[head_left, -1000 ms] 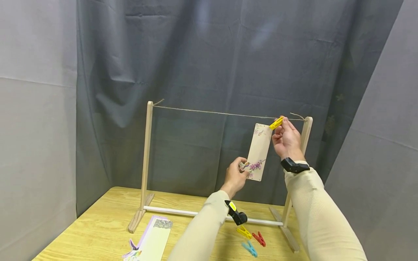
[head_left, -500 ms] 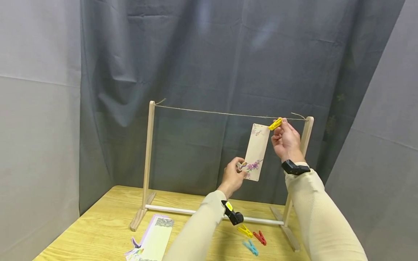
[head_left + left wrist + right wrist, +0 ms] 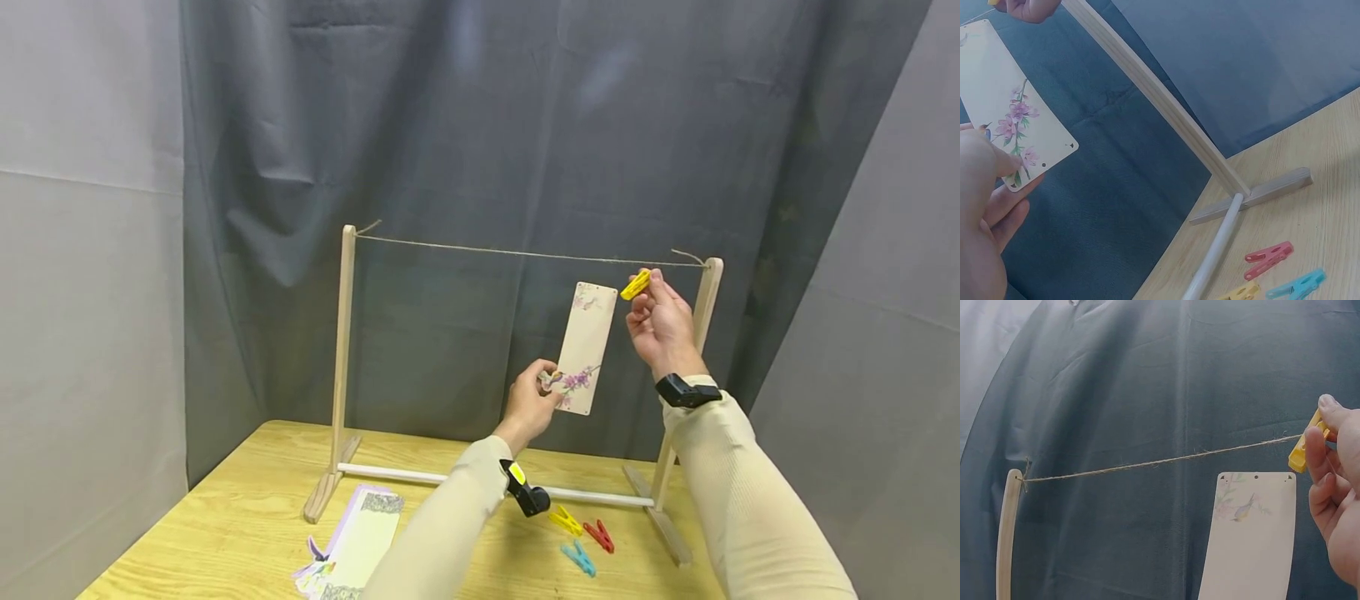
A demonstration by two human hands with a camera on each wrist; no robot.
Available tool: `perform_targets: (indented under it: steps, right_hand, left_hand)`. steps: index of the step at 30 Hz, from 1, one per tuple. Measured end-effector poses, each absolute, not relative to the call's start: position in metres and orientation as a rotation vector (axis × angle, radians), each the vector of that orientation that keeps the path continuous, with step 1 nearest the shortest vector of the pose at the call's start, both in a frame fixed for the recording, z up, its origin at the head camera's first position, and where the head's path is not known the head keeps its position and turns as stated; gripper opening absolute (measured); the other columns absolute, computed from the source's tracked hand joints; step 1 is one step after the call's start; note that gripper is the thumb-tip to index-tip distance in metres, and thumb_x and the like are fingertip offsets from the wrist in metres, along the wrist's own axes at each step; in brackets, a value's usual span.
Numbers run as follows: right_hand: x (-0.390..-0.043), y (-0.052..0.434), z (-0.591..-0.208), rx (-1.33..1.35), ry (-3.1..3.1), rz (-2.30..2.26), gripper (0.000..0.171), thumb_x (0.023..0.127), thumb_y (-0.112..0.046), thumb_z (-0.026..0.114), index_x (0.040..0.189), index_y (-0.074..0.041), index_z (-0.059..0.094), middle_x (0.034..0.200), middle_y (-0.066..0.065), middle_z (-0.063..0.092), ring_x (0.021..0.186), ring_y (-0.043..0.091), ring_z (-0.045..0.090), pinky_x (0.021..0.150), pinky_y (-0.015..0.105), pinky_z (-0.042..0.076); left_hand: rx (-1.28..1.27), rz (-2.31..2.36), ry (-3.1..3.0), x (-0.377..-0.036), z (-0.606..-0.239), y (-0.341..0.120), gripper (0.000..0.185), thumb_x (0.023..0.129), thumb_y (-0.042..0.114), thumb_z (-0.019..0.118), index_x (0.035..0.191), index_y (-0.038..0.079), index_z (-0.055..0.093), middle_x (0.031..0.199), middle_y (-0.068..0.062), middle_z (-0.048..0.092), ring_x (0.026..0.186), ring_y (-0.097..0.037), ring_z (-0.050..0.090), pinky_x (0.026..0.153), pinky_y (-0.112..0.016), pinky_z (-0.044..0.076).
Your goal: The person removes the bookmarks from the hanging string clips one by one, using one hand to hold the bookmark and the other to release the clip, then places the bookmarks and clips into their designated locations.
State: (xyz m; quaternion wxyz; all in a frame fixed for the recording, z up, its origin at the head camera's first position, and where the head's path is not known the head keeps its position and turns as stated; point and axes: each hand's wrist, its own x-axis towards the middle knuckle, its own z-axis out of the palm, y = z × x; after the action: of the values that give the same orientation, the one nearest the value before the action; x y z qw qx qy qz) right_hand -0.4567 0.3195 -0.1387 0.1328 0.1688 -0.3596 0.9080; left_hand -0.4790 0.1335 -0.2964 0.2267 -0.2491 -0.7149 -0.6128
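My left hand (image 3: pixel 531 402) pinches the lower left edge of a long cream card (image 3: pixel 588 337) printed with purple blossoms and a bird. The card stands nearly upright, tilted a little, its top edge just below the twine (image 3: pixel 480 249). Between the thumb and fingers of my right hand (image 3: pixel 662 329) is a yellow clothespin (image 3: pixel 635 285), near the twine's right end. In the right wrist view a narrow gap separates the clothespin (image 3: pixel 1298 456) from the card's top right corner (image 3: pixel 1285 481).
Two wooden posts (image 3: pixel 342 350) with feet hold the twine, joined low by a white rod (image 3: pixel 397 474). Yellow (image 3: pixel 566 521), red (image 3: pixel 599 536) and blue (image 3: pixel 580 558) clothespins lie on the wooden table (image 3: pixel 225 508). More cards (image 3: pixel 360 537) lie at the left front. A dark curtain hangs behind.
The card has shifted slightly left with my left hand, so the gap between it and the yellow clothespin has widened. Both hands keep their holds.
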Motion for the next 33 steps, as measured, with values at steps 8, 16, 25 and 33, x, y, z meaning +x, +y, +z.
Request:
perform_targets:
  steps: [8, 16, 25, 33]
  right_hand:
    - [-0.455, 0.315, -0.147, 0.444, -1.086, 2.654, 0.022, 0.104, -0.025, 0.062, 0.116, -0.008, 0.069, 0.109, 0.005, 0.069, 0.06, 0.006, 0.059, 0.05, 0.022, 0.038]
    - [-0.452, 0.321, -0.159, 0.483, -1.117, 2.649, 0.022, 0.105, -0.025, 0.06, 0.115, -0.008, 0.069, 0.106, 0.005, 0.069, 0.058, 0.005, 0.057, 0.049, 0.021, 0.038]
    - [-0.446, 0.328, -0.166, 0.547, -1.181, 2.622, 0.023, 0.105, -0.024, 0.06, 0.114, -0.006, 0.07, 0.103, 0.005, 0.069, 0.06, 0.006, 0.058, 0.05, 0.022, 0.041]
    - [-0.44, 0.328, -0.168, 0.596, -1.239, 2.589, 0.023, 0.104, -0.022, 0.063, 0.117, -0.004, 0.07, 0.107, 0.007, 0.071, 0.061, 0.007, 0.058, 0.052, 0.021, 0.043]
  left_hand:
    - [-0.689, -1.704, -1.972, -0.479, -0.302, 0.128, 0.04, 0.085, -0.011, 0.073, 0.12, 0.008, 0.067, 0.091, -0.004, 0.067, 0.07, -0.006, 0.056, 0.058, -0.023, 0.048]
    - [-0.67, -1.698, -1.989, -0.474, -0.305, 0.121, 0.04, 0.085, -0.011, 0.073, 0.12, 0.008, 0.066, 0.092, -0.003, 0.067, 0.072, -0.007, 0.057, 0.059, -0.024, 0.049]
    - [-0.667, -1.695, -1.999, -0.477, -0.31, 0.112, 0.04, 0.087, -0.009, 0.072, 0.122, 0.01, 0.066, 0.092, -0.001, 0.067, 0.074, -0.008, 0.059, 0.06, -0.025, 0.049]
    - [-0.707, -1.708, -1.991, -0.471, -0.311, 0.103, 0.04, 0.087, -0.01, 0.072, 0.122, 0.01, 0.066, 0.091, -0.002, 0.067, 0.074, -0.009, 0.06, 0.061, -0.026, 0.05]
